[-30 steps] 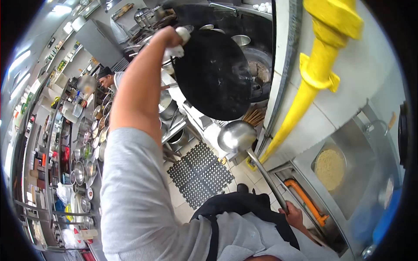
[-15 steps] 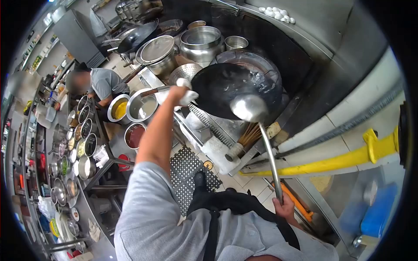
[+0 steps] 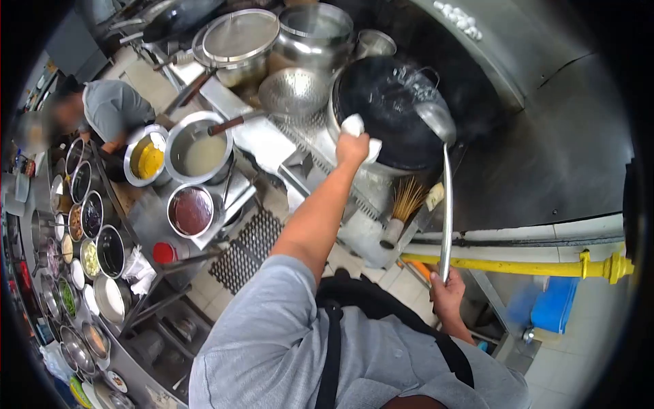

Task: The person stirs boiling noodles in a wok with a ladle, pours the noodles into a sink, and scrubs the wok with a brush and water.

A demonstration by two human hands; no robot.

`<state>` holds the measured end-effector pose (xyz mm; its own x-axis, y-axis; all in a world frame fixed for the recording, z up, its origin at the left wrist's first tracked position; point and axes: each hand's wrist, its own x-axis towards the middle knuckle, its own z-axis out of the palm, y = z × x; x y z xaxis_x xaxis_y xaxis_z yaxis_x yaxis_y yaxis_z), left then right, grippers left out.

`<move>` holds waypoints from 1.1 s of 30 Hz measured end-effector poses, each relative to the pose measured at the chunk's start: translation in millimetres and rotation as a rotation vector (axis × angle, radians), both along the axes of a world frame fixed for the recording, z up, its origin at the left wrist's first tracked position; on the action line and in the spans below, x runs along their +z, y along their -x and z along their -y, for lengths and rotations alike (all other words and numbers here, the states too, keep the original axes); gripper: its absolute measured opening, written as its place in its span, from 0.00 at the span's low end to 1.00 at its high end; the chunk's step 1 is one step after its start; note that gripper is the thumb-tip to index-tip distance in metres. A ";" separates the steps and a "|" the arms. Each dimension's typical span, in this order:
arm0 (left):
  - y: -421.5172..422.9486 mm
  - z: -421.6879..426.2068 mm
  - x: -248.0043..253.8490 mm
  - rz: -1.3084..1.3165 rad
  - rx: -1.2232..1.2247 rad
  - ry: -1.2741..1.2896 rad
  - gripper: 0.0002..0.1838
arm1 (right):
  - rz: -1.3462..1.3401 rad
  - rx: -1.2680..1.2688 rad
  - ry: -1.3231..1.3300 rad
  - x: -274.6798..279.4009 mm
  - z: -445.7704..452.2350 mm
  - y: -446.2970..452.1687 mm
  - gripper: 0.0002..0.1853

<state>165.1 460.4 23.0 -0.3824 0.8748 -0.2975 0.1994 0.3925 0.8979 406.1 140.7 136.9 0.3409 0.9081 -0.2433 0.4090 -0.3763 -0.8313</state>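
Observation:
The dark wok (image 3: 388, 123) sits on the stove, with steam and bubbling liquid toward its far side. My left hand (image 3: 353, 150) is closed around a folded white cloth (image 3: 354, 125) at the wok's near-left rim. My fingers and the cloth hide whatever lies under them. Low on the right, my right hand (image 3: 447, 298) is wrapped round the end of a long-handled metal ladle (image 3: 447, 211). The ladle's bowl is over the right side of the wok, near the rim.
Beside the wok are a perforated strainer (image 3: 294, 92), a large steel pot (image 3: 315, 41) and a bamboo brush (image 3: 407, 201). Pots of yellow (image 3: 146, 158), pale (image 3: 204, 151) and red liquid (image 3: 191, 211) stand left. A co-worker (image 3: 116, 109) leans behind them. A yellow pipe (image 3: 531, 264) runs right.
The camera view has turned. The wok has shifted back over the burner, with my left hand and cloth still at its rim. The ladle bowl has moved from the near rim to the right side.

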 end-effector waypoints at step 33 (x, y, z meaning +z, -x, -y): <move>224.4 248.1 -155.3 1.530 -0.035 0.197 0.35 | -0.182 0.284 -0.139 29.7 -224.6 67.7 0.16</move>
